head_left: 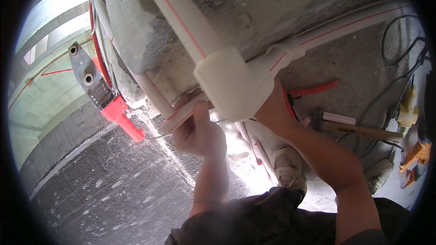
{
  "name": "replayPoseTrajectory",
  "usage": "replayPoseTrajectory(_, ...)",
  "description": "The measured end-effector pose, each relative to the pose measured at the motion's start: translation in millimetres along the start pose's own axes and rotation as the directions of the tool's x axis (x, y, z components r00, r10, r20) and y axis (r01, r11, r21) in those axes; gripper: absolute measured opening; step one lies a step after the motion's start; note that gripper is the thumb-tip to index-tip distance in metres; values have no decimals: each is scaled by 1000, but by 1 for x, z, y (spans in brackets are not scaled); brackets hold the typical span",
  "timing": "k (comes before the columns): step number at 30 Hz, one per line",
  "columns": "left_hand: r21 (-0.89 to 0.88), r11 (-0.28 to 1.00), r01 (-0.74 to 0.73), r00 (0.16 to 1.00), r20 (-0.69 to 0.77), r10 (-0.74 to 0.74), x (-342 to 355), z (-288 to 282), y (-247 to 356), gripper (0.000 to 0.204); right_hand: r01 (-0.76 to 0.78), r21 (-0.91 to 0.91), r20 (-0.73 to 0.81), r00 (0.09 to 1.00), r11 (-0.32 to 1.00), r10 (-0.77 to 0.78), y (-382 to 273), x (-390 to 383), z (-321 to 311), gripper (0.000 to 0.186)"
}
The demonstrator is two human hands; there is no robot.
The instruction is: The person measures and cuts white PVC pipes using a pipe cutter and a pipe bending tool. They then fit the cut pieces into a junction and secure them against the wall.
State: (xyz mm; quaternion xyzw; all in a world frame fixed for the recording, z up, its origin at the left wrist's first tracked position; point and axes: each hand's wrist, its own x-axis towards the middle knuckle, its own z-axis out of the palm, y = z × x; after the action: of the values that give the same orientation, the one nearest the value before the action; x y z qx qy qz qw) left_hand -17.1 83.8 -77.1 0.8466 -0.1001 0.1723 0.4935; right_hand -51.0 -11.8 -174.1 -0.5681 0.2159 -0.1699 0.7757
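My left hand (200, 134) grips a short white pipe with a red stripe (179, 117), at a junction with another thin white pipe (154, 91). My right hand (277, 106) reaches behind a large white elbow fitting (220, 81), which hides its fingers. A long white pipe (179, 16) runs into this fitting from above, and another (345, 27) runs off to the right. A red-handled pipe cutter (318, 88) is right beside my right hand. A pipe welding tool with a red handle and metal plate (120, 113) is to the left.
At right are a wooden-handled hammer (359, 131), a white pipe offcut (338, 118), black cables (399, 72) and orange-and-black tools (413, 163). A rough concrete ledge (245, 4) borders the back. My shoes (288, 168) are below, beside loose pipes (263, 159).
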Motion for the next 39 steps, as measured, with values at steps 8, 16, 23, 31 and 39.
replayPoseTrajectory(8, -142, 984, 106, 993, 70, -96, -1, 12, 17, 30, 51, 152, -68, 997, 987, -41, 2, 2, 5, 21)
replayPoseTrajectory(16, -228, 973, 29, 994, 105, -5, -3, 12, 16, 30, -160, 371, 2, 985, 915, 171, -21, 7, -2, 20)
replayPoseTrajectory(23, -85, 996, -30, 998, 56, 35, -3, 15, 17, 34, -132, 160, -20, 990, 978, 136, -12, 6, -2, 20)
replayPoseTrajectory(31, 3, 999, -49, 998, 25, 49, -4, 26, 19, 36, -188, 289, -4, 980, 939, 198, -3, 7, 1, 21)
replayPoseTrajectory(39, 95, 995, 42, 999, -13, -41, -7, 27, 27, 40, -181, 290, 37, 983, 940, 178, -6, 6, -1, 21)
